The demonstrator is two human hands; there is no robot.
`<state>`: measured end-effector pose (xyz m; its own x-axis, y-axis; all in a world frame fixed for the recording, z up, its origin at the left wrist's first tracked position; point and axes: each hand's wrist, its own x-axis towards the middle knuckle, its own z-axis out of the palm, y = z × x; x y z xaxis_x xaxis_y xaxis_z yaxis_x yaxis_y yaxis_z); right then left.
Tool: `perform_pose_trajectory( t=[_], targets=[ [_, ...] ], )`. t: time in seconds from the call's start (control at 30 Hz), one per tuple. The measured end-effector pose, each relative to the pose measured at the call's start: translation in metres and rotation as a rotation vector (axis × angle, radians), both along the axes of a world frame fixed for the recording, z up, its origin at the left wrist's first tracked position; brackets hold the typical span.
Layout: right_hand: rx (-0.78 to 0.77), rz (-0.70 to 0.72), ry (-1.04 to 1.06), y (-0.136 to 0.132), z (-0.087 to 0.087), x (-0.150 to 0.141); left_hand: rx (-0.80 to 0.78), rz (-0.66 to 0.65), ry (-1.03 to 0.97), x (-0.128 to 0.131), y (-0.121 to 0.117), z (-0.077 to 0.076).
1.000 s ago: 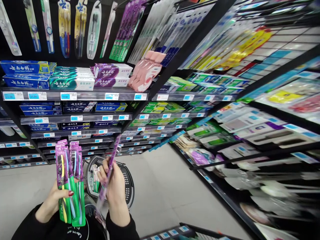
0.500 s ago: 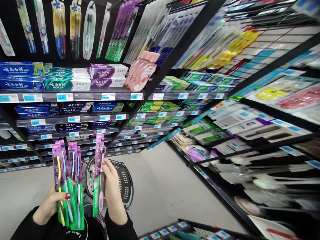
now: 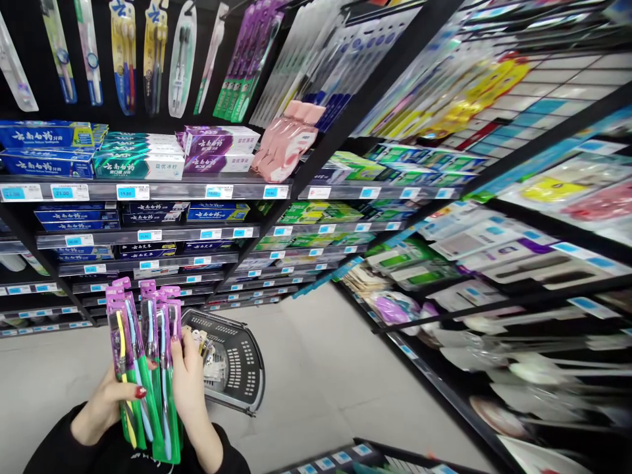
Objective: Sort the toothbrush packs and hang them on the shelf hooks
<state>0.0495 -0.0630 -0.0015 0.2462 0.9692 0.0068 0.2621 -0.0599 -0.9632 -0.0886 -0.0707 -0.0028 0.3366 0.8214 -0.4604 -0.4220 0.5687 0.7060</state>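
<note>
Low in the view, my left hand [image 3: 111, 398] is closed around a fan of packaged toothbrushes [image 3: 134, 382], purple at the top and green at the bottom. Yellow and light blue handles show through the clear fronts. Against the right side of this fan, my right hand [image 3: 187, 368] pinches another purple-topped toothbrush pack [image 3: 174, 315]. Most of that pack is hidden behind the fan and my fingers.
A dark shopping basket [image 3: 241, 365] with some packages in it stands on the floor beyond my right hand. Ahead, shelves hold toothpaste boxes [image 3: 138, 158] beneath hanging toothbrushes [image 3: 247, 66]. Another rack [image 3: 474, 289] with hanging packs runs along the right.
My right hand has moved left, bringing its single toothbrush pack up against the packs in my left hand. The view has shifted slightly, and more of the basket shows.
</note>
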Motion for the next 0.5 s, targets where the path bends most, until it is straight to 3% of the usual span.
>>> perform_pose_trajectory(
  t=[0.13,0.37,0.5],
  targets=[
    [0.049,-0.084,-0.039,-0.006,-0.008,-0.006,0.008,-0.015,0.033,-0.001,0.0,-0.001],
    [0.081,-0.04,-0.181,-0.008,-0.023,-0.012,0.009,-0.112,0.024,-0.004,0.003,-0.011],
    [0.112,-0.092,-0.131,-0.01,-0.015,-0.007,0.017,-0.113,0.0,0.001,0.003,-0.01]
  ],
)
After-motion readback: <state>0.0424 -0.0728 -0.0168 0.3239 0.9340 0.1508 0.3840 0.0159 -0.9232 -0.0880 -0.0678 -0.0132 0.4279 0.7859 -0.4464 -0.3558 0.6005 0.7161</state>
